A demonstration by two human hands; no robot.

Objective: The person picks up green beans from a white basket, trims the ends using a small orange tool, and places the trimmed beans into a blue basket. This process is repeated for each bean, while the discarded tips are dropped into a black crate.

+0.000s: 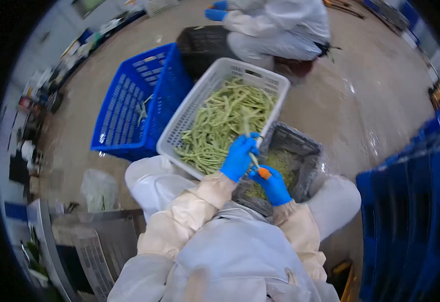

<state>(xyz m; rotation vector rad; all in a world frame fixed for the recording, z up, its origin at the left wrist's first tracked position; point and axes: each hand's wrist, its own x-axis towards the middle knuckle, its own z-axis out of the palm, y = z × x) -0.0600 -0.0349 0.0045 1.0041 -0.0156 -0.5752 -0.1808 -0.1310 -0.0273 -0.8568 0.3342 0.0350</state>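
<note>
My left hand (239, 157), in a blue glove, is closed on green beans above the right edge of a white basket (178, 117). Many long green beans (220, 116) fill much of that basket. Close beside it, my right hand (273, 184), also gloved in blue, has an orange piece (264, 173) at its fingers, against the lower end of the beans. Its fingers are bent together. What else they grip is too small to tell. Below both hands, a dark lined crate (308, 146) holds small green scraps (280, 161).
A blue basket (172, 85) with a few pale strands stands left of the white one. Behind is a black crate (205, 43), where a co-worker (280, 30) crouches in white clothing. Blue pallets (411, 201) rise at right; a plastic bag (100, 190) lies at left.
</note>
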